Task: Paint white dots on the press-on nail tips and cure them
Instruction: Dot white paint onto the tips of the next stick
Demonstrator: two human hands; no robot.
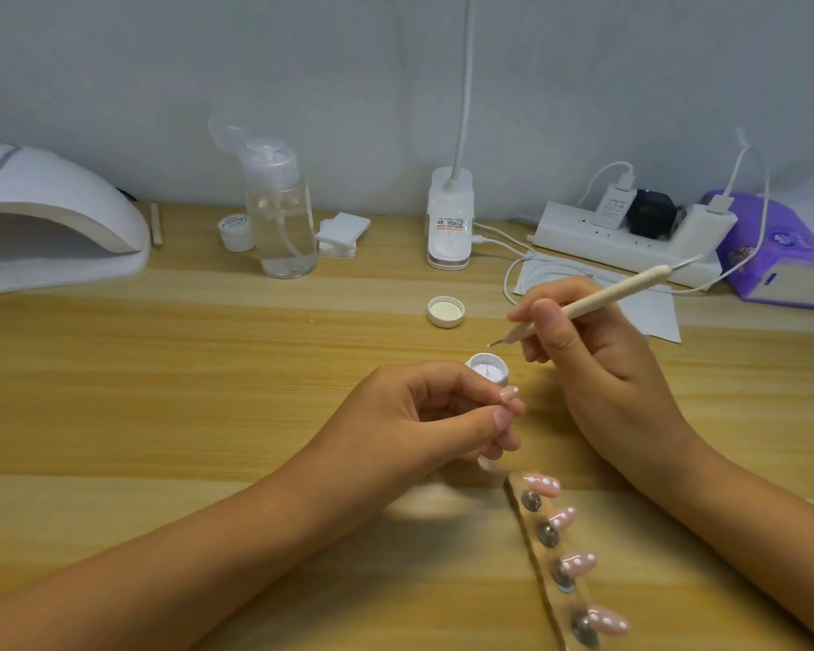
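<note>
Just in front of the person, a pink press-on nail tip [508,394] with white dots near its end is pinched between the thumb and fingertips of the left hand [447,415]. It is held above the wooden table [208,415], close to an open pot of white gel [488,367] that sits just behind the fingers. The right hand [579,350] grips a pale dotting tool [597,298] like a pen, its fine point aimed leftward and hovering above the pot, apart from the held tip. Nearer the person, a narrow display strip [539,516] lies at a slant on the table. It carries four more pink nail tips [580,563], each marked with white dots and set beside a round metal stud. Beyond the pot, a white lid [446,311] lies upside down. At the far left stands a white nail curing lamp [52,218], with a thin wooden stick [156,225] beside it. Along the back edge, from left to right, are a small white jar [236,232], a clear pump bottle [280,213], a stack of white cotton pads [341,232], the base of a white desk lamp [449,218], a white power strip [621,237] with chargers plugged in, and a purple tissue pack [781,256]. White cables [506,284] and a sheet of paper [654,317] lie behind the right hand.
</note>
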